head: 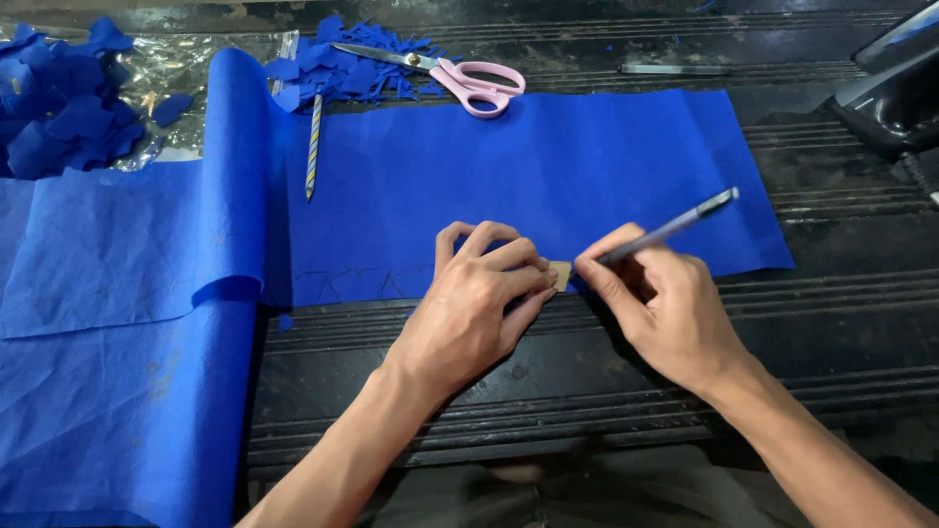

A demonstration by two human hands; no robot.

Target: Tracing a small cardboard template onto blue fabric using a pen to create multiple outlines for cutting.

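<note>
The left hand (479, 293) is lying palm down, its grip pressing a small tan template (560, 275) flat onto the blue fabric sheet (548, 176) at the sheet's near edge. Just right of that grip, the right hand (665, 303) is clenching a pen (675, 227), its shaft tilting up and away, its tip meeting the template's edge. Beyond both grips, pink-handled scissors (469, 80) and a striped pencil (313, 147) are lying on the dark bench (587, 391).

Small tan card template (560, 274): lies flat on the lower edge of the blue sheet (548, 176), mostly covered. Sheet: spread flat, faint traced outlines along its near edge. Grey pen (675, 227): tilted, tip down beside the template.
</note>
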